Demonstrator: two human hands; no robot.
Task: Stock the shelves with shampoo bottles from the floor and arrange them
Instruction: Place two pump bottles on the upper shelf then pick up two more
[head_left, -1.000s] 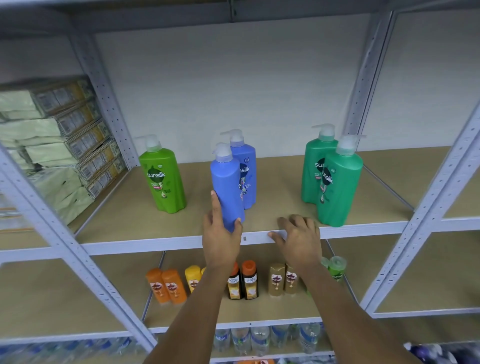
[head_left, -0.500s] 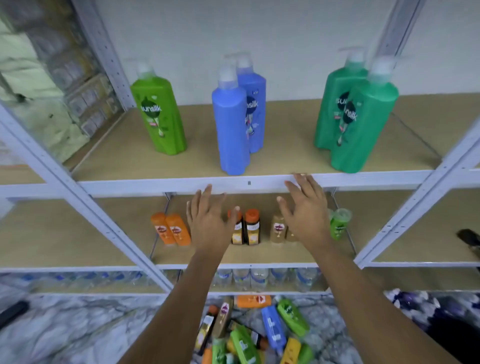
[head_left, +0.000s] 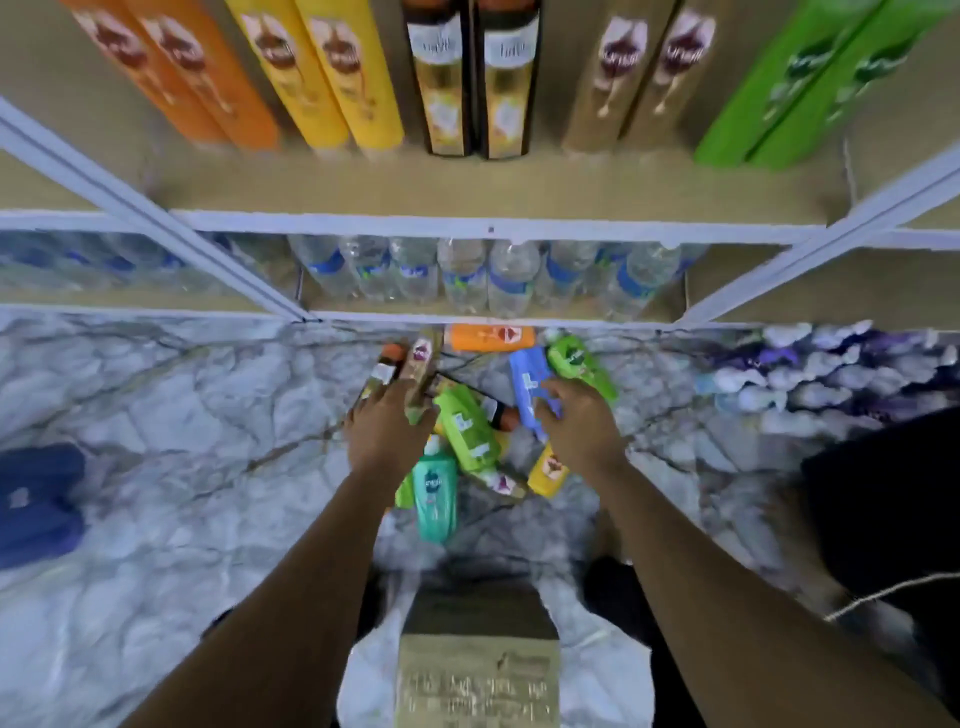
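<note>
Both hands (head_left: 387, 423) down among floor bottles (head_left: 470, 426)

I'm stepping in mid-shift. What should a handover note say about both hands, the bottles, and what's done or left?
Left hand: down in the floor pile, fingers on a tan bottle; grip unclear.
Right hand: fingers on a blue bottle; grip unclear.
Done: pairs of orange, yellow, dark, tan and green bottles stand on the shelf.
Left: the mixed pile on the marble floor, including a teal bottle, needs shelving.
</note>
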